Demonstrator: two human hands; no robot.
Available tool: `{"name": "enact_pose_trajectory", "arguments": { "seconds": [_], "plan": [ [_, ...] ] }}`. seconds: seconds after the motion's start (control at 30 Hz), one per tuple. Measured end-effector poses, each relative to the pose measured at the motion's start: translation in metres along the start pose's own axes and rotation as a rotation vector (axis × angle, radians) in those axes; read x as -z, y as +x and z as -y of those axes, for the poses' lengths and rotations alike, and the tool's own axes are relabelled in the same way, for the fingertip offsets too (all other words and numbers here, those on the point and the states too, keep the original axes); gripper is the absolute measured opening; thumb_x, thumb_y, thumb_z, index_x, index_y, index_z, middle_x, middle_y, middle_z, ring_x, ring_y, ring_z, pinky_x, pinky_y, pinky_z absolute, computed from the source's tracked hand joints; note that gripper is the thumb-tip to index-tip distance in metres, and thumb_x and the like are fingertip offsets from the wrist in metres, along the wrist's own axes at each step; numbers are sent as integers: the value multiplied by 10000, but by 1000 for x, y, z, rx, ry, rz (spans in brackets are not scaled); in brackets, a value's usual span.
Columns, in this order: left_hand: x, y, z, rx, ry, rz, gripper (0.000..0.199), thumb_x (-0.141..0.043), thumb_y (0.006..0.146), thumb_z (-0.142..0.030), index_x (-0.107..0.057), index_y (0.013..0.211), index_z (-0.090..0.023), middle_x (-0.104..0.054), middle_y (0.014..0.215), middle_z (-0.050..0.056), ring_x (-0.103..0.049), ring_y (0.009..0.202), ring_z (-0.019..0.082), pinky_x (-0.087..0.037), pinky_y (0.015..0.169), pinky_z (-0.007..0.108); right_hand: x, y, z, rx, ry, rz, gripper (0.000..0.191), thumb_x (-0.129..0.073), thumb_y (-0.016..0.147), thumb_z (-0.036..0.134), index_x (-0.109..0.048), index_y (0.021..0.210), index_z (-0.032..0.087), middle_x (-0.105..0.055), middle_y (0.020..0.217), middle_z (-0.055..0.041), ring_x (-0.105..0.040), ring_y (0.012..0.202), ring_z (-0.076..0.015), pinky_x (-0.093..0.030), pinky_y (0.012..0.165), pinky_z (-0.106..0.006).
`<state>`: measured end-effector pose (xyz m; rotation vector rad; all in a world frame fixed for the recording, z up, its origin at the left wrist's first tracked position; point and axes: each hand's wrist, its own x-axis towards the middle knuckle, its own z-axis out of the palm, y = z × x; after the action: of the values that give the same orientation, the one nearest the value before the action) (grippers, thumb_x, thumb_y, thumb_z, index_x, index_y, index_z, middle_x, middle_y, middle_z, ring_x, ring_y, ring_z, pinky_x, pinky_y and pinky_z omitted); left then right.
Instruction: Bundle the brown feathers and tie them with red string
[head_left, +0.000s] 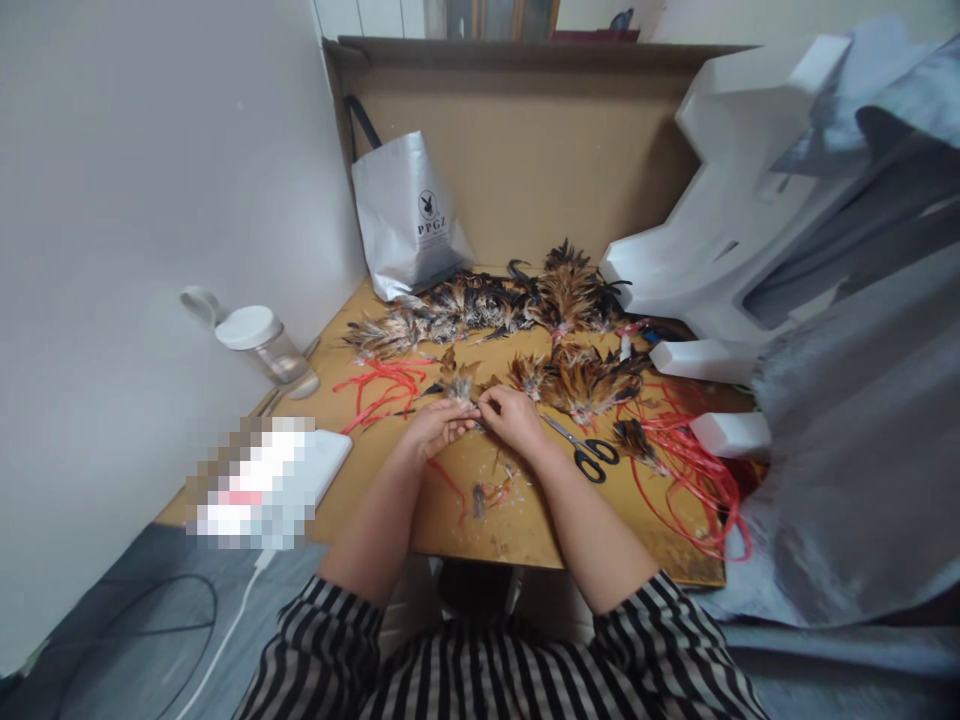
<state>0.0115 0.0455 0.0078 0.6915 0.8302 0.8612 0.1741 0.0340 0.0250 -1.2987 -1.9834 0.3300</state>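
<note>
My left hand (436,428) is closed around the base of a small bunch of brown feathers (459,382), whose tips fan out upward. Close beside it, my right hand (514,420) has its fingers pinched together at the foot of the bunch; what lies between them is too small to make out. Black-handled scissors (586,447) lie to the right of my right wrist. Just beyond my hands sit bigger brown feather bunches (581,382). A short red strip (450,490) and feather scraps (480,500) lie between my forearms.
A long row of dark feathers (480,305) lines the back, before a silver bag (401,215). Red plastic strips (686,450) lie at right, more strips (382,385) at left. White foam (720,200) bounds the right; a lidded jar (259,340) and white device (330,465) stand left.
</note>
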Motion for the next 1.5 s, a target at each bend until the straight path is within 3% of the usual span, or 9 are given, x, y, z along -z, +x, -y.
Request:
{"name": "enact_pose_trajectory", "arguments": {
  "seconds": [0.17, 0.33, 0.47, 0.53, 0.6, 0.77, 1.13, 1.3, 1.5],
  "plan": [
    [-3, 1, 2, -42, 5, -2, 54, -635, 689, -94, -650, 733, -68, -644, 642, 64, -539, 493, 39, -416, 471, 112, -6, 1, -3, -83, 149, -30, 122, -500, 727, 244, -593, 680, 179, -600, 664, -22, -505, 622, -125, -364, 615, -228],
    [-5, -1, -3, -208, -95, 14, 95, -679, 640, -125, -649, 712, -72, -636, 662, 58, -508, 506, 32, -397, 469, 117, -11, 5, -25, -392, 391, -6, 147, -503, 679, 272, -593, 676, 156, -545, 502, 8, -467, 442, -103, -350, 475, -216],
    [-4, -3, -5, -234, -170, 85, 138, -707, 607, -144, -630, 704, -84, -615, 676, 41, -491, 518, 26, -373, 454, 110, -7, 7, -28, -421, 436, 23, 135, -570, 614, 274, -605, 605, 144, -549, 511, 12, -451, 456, -85, -340, 482, -211],
    [-4, -4, -4, -220, -176, 112, 146, -707, 613, -159, -626, 709, -85, -608, 692, 37, -486, 525, 22, -375, 463, 110, -4, 7, -19, -444, 600, 17, 198, -603, 610, 317, -633, 698, 143, -557, 538, 18, -424, 454, -69, -322, 469, -203],
    [-4, -4, -2, -204, -157, 137, 146, -702, 626, -174, -627, 716, -85, -601, 699, 34, -484, 534, 19, -381, 476, 112, -1, 6, -8, -500, 877, 138, 302, -610, 634, 390, -628, 816, 149, -527, 515, 34, -344, 399, -50, -244, 405, -191],
    [-5, -3, 2, -177, -117, 193, 134, -694, 643, -191, -645, 715, -88, -592, 658, 25, -475, 518, 13, -375, 463, 100, -2, 4, 7, -523, 1266, 264, 303, -695, 586, 385, -568, 739, 157, -593, 676, 2, -325, 419, -23, -171, 384, -168],
    [-1, 1, 5, -132, 109, 52, 205, -688, 655, -210, -651, 804, -76, -677, 791, 104, -573, 543, 57, -417, 466, 125, 7, 8, -5, -453, 908, 20, 276, -658, 610, 401, -519, 606, 164, -402, 422, 71, -288, 373, -43, -203, 388, -191],
    [-5, -1, 6, -121, 151, 40, 213, -681, 661, -234, -639, 799, -77, -678, 807, 120, -569, 529, 57, -406, 462, 131, 3, 7, -6, -390, 708, 21, 265, -624, 629, 412, -546, 625, 159, -474, 483, 45, -357, 421, -61, -267, 423, -196],
    [-10, -3, 5, -131, 182, -9, 220, -708, 622, -247, -634, 756, -89, -669, 713, 83, -556, 514, 60, -393, 461, 142, -4, 6, -5, -409, 742, 38, 263, -595, 654, 421, -518, 656, 170, -472, 462, 50, -364, 390, -63, -271, 403, -189]
  ]
}}
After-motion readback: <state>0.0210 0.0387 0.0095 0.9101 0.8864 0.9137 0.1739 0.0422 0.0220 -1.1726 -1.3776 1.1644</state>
